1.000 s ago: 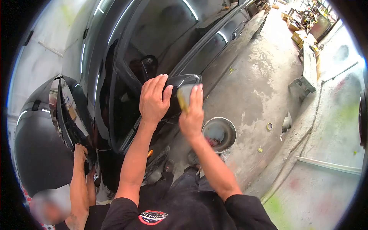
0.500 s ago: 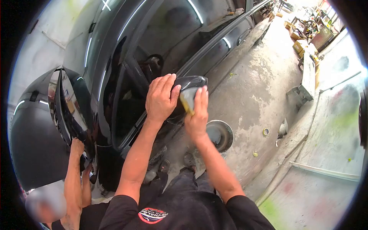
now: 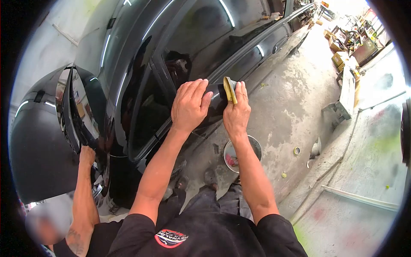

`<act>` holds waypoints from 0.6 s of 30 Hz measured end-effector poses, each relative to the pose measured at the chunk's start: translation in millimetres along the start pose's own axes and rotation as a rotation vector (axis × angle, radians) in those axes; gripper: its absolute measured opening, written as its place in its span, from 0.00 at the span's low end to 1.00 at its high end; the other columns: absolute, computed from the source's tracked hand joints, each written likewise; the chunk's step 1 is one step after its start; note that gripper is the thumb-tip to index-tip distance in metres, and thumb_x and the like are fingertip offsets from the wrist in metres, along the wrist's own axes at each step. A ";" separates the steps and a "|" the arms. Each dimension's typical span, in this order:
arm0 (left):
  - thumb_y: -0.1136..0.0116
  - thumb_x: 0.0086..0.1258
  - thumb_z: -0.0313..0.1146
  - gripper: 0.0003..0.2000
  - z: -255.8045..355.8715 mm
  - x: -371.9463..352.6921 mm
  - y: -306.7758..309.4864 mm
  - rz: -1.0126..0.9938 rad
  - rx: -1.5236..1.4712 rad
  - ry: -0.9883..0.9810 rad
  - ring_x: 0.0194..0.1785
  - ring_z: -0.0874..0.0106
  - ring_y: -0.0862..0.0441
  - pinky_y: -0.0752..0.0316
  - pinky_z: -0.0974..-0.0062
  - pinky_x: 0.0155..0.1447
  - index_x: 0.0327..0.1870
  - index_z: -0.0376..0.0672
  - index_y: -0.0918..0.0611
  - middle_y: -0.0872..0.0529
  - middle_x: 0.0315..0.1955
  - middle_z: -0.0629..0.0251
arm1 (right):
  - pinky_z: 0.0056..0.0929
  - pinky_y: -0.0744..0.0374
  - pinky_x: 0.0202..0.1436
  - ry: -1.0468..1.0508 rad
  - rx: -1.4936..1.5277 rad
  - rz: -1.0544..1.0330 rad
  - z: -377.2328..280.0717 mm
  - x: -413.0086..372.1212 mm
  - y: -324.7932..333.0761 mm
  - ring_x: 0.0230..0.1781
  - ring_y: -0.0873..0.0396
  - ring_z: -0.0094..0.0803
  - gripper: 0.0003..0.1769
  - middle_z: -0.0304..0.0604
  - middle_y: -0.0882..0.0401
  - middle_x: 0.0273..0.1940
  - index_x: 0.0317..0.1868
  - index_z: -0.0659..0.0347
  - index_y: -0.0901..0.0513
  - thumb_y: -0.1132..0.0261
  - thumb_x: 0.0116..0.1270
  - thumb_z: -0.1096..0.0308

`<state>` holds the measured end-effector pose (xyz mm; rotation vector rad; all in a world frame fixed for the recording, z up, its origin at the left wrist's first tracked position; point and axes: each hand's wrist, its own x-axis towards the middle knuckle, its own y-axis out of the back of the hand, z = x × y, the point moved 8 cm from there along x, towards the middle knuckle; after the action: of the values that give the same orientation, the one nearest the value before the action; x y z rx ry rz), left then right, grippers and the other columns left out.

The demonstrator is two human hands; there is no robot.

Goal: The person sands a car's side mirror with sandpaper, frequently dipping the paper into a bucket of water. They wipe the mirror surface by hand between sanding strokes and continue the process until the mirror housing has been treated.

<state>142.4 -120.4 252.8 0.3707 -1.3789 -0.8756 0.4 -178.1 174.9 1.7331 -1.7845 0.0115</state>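
A black car side mirror [image 3: 217, 102] sticks out from the car door between my two hands. My left hand [image 3: 188, 105] lies over its left end, fingers together and thumb apart, holding the housing. In my right hand [image 3: 238, 113] is a folded sheet of sandpaper [image 3: 230, 89], yellow on one face and grey on the other. The sheet sits at the mirror's right end, bent open at the top. Part of the housing is hidden behind my left fingers.
The black car [image 3: 171, 38] fills the left and top. At lower left, a co-worker's hand [image 3: 87, 155] touches the car's front. A bucket [image 3: 258, 147] with something pink inside stands below my right forearm. A tape roll [image 3: 296, 150] lies on the floor; boxes [image 3: 340, 59] stand far right.
My right hand has moved right and slightly up with the sandpaper, off the mirror's top face to its outer end. The view has shifted, and pink shows in the bucket.
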 end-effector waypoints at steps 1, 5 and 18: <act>0.36 0.74 0.36 0.17 -0.1 -0.1 0.0 0.010 0.002 -0.009 0.56 0.54 0.16 0.22 0.58 0.63 0.56 0.34 0.15 0.12 0.51 0.52 | 0.54 0.37 0.81 0.025 -0.008 0.027 -6.5 -5.9 1.4 0.78 0.40 0.70 0.40 0.73 0.40 0.77 0.77 0.75 0.35 0.46 0.60 0.88; 0.36 0.75 0.36 0.16 -0.8 -2.1 0.0 0.002 -0.015 0.004 0.57 0.52 0.15 0.22 0.58 0.64 0.57 0.35 0.15 0.12 0.53 0.51 | 0.53 0.40 0.83 0.134 -0.025 0.039 -34.8 -68.3 -4.7 0.80 0.44 0.70 0.45 0.73 0.42 0.78 0.78 0.75 0.37 0.46 0.55 0.91; 0.37 0.74 0.33 0.15 -2.5 0.9 3.0 0.024 -0.023 -0.016 0.56 0.54 0.16 0.22 0.58 0.64 0.55 0.33 0.15 0.12 0.51 0.52 | 0.52 0.39 0.82 0.121 -0.079 0.005 -32.5 -48.2 -2.3 0.80 0.43 0.69 0.41 0.72 0.44 0.79 0.78 0.73 0.38 0.46 0.61 0.88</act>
<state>145.6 -119.7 255.1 0.3294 -1.3844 -0.8758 12.7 -121.3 178.4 1.6369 -1.6799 0.0463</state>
